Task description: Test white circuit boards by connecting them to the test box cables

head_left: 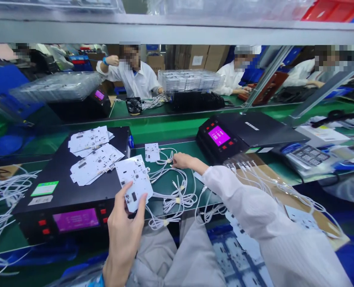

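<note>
My left hand [124, 227] grips a white circuit board [134, 181] by its lower edge, above the right end of a black tester box [63, 187]. My right hand [181, 160], in a white sleeve, reaches forward and pinches a white cable [165, 159] among a tangle of white cables [173, 195] on the green mat. A small white board [152, 152] lies just left of that hand. Two stacks of white boards [91, 153] rest on top of the black tester box.
A second black tester [236, 135] with a magenta screen stands at right, white cables running from its front. More white cables [0, 199] hang at far left. Clear tray stacks [188, 79] sit beyond. Other people in white coats work across the green bench.
</note>
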`<move>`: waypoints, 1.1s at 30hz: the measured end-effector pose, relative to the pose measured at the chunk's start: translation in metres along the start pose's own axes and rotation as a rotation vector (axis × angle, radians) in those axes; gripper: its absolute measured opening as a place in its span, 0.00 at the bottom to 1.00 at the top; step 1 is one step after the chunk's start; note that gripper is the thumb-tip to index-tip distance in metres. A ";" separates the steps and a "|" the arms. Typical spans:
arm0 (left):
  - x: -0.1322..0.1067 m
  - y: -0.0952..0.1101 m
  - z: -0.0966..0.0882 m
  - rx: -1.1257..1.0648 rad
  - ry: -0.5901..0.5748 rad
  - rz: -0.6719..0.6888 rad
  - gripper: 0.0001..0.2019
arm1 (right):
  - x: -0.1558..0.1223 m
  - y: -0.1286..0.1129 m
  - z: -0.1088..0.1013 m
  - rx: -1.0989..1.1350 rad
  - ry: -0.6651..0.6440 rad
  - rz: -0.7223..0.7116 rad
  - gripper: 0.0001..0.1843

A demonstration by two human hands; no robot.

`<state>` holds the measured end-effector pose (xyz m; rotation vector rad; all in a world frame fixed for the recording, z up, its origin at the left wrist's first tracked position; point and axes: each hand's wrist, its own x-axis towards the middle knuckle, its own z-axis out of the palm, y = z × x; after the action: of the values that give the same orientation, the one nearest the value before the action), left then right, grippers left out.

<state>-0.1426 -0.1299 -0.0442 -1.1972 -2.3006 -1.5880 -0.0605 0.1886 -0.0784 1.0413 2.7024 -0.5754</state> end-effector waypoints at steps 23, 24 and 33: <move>0.009 0.005 -0.001 0.008 -0.005 -0.009 0.29 | -0.024 -0.011 0.022 -0.095 0.131 -0.577 0.08; 0.011 0.004 0.001 0.052 0.015 0.050 0.26 | -0.026 -0.008 0.018 -0.068 0.133 -0.594 0.08; 0.027 0.007 0.058 0.245 0.051 0.171 0.20 | -0.049 0.006 -0.004 0.645 0.302 -0.596 0.08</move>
<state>-0.1377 -0.0663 -0.0518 -1.2383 -2.2146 -1.2245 -0.0205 0.1653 -0.0617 0.4008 3.1765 -1.5822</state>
